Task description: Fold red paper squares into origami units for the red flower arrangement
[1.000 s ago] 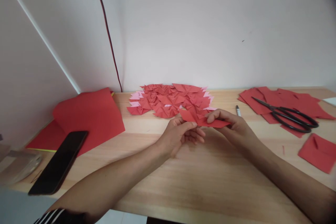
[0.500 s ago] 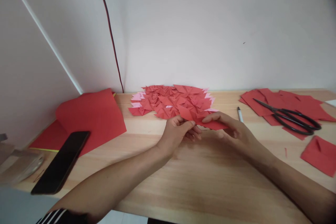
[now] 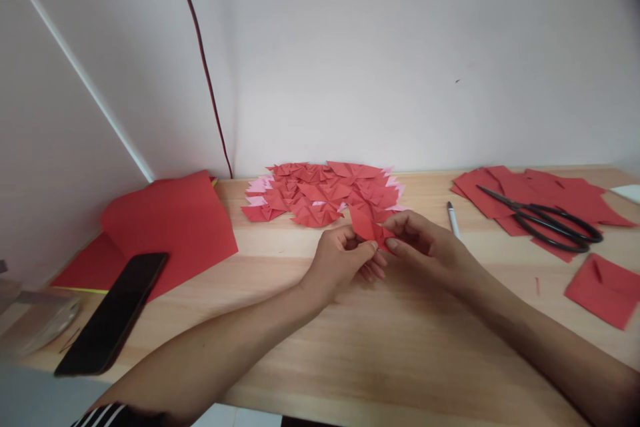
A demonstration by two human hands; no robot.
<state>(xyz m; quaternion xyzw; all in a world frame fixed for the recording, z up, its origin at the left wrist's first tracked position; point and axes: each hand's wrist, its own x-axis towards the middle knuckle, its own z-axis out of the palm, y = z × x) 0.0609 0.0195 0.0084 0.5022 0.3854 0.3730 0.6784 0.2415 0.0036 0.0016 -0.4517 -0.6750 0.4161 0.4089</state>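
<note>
Between my hands, just above the wooden table [image 3: 280,327], is a piece of folded red paper [image 3: 364,224]. My left hand [image 3: 345,255] pinches its near left part, thumb on top and fingers beneath. With thumb and fingertips, my right hand [image 3: 425,241] grips its right side and covers part of it. Right behind the hands lies a spread of folded red and pink paper pieces [image 3: 325,193], overlapping in rows against the wall.
Black-handled scissors [image 3: 555,220] rest on a stack of red paper [image 3: 530,187] at right. Nearby are a white marker [image 3: 453,219] and a red paper square [image 3: 600,287]. To the left are large red sheets [image 3: 175,227], a black phone [image 3: 113,313] and a clear plastic container [image 3: 40,320].
My right hand has moved left, closer to my left hand, and its thumb now presses on the paper. The paper's right side has been drawn inward, so it looks narrower.
</note>
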